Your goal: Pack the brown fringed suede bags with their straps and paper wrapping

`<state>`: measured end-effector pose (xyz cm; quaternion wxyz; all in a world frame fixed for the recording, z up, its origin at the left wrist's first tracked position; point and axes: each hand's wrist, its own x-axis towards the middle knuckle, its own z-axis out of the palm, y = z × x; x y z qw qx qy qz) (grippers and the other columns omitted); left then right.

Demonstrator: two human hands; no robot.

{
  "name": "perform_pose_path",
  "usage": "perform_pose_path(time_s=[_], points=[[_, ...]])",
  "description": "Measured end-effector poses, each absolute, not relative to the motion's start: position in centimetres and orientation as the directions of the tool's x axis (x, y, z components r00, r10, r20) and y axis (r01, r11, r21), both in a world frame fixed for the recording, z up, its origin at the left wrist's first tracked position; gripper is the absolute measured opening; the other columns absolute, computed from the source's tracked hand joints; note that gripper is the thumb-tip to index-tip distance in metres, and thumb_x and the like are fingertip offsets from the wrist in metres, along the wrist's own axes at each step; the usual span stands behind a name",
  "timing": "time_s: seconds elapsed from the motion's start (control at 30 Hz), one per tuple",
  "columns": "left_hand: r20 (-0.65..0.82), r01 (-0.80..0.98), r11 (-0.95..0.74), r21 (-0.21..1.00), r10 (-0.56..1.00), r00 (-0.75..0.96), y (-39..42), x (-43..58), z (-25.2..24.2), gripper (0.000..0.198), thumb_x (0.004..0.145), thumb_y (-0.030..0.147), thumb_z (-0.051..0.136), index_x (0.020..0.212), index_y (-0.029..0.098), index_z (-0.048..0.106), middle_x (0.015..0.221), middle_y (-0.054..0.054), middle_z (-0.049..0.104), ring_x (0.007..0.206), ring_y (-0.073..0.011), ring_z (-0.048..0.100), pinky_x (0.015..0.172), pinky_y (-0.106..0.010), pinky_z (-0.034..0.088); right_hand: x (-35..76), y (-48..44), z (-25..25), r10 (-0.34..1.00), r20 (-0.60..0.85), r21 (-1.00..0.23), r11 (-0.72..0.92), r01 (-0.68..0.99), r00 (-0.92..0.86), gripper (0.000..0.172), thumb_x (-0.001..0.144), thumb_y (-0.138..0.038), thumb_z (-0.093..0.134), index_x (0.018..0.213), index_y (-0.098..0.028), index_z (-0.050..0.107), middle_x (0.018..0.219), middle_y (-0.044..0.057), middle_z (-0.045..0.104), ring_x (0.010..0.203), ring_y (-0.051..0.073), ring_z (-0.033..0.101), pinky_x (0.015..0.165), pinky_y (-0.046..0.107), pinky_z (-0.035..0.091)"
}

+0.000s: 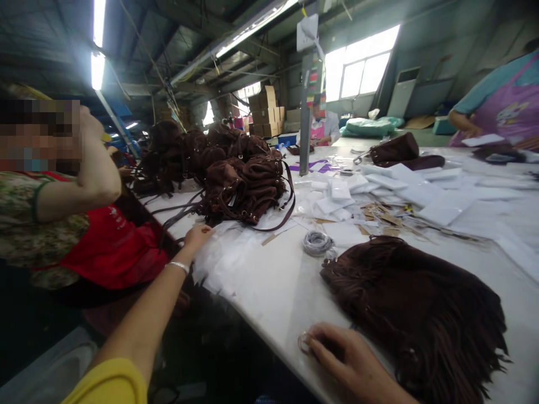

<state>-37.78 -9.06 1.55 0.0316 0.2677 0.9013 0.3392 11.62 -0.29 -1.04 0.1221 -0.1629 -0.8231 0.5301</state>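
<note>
My left hand [197, 234] reaches out to a stack of clear plastic bags [236, 255] at the table's left edge, its fingers bent together on the top bag. My right hand [343, 359] rests on the white table [278, 292] near the front edge, fingers curled. A small pale ring [304, 342] sits at its fingertips. Right beside this hand lies a dark brown fringed bag [421, 303], flat on the table, its fringe pointing to the lower right.
A pile of brown strapped bags [244, 185] lies behind the plastic stack. A coil of grey cord [318, 243], white packets [379, 188] and paper tags [381, 216] litter the middle. A co-worker in a red apron [109, 247] sits left; another in purple [505, 106] stands far right.
</note>
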Motion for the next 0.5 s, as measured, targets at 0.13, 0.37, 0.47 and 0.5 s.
perform_pose_path(time_s=[0.13, 0.37, 0.47, 0.5], points=[[0.153, 0.516, 0.481, 0.709, 0.609, -0.778, -9.4, -37.5, 2.8, 0.039, 0.086, 0.050, 0.065, 0.097, 0.013, 0.066, 0.093, -0.005, 0.069, 0.086, -0.0192, 0.065, 0.079, -0.035, 0.053, 11.7, -0.3, -1.0, 0.395, 0.030, -0.922, 0.367, 0.128, -0.918, 0.031, 0.096, -0.041, 0.049, 0.086, -0.020, 0.069, 0.082, 0.002, 0.071, 0.077, 0.017, 0.063, 0.071, 0.025, 0.046], [0.170, 0.552, 0.316, 0.772, 0.733, -0.658, -8.9, -35.1, 3.4, 0.060, 0.063, 0.065, 0.076, 0.094, 0.014, 0.068, 0.089, -0.008, 0.073, 0.089, -0.0236, 0.066, 0.080, -0.033, 0.052, 11.9, -0.3, -1.1, 0.395, 0.059, -0.925, 0.367, 0.099, -0.917, 0.032, 0.096, -0.043, 0.049, 0.087, -0.020, 0.070, 0.085, 0.004, 0.072, 0.081, 0.020, 0.064, 0.074, 0.026, 0.048], [0.178, 0.570, 0.325, 0.755, 0.735, -0.654, -8.4, -34.6, 2.8, 0.048, 0.075, 0.054, 0.075, 0.102, 0.014, 0.068, 0.097, -0.007, 0.072, 0.090, -0.0219, 0.067, 0.081, -0.035, 0.054, 11.8, -0.3, -1.1, 0.393, 0.062, -0.924, 0.370, 0.096, -0.917, 0.031, 0.096, -0.042, 0.049, 0.087, -0.020, 0.070, 0.085, 0.003, 0.072, 0.080, 0.019, 0.064, 0.074, 0.026, 0.047], [0.188, 0.572, 0.344, 0.744, 0.714, -0.674, -8.3, -34.8, 2.6, 0.043, 0.081, 0.050, 0.071, 0.106, 0.015, 0.067, 0.102, -0.008, 0.070, 0.091, -0.0211, 0.066, 0.082, -0.037, 0.055, 11.8, -0.3, -1.2, 0.393, 0.060, -0.924, 0.369, 0.098, -0.917, 0.031, 0.096, -0.042, 0.049, 0.086, -0.020, 0.069, 0.084, 0.003, 0.072, 0.080, 0.019, 0.064, 0.073, 0.025, 0.047]])
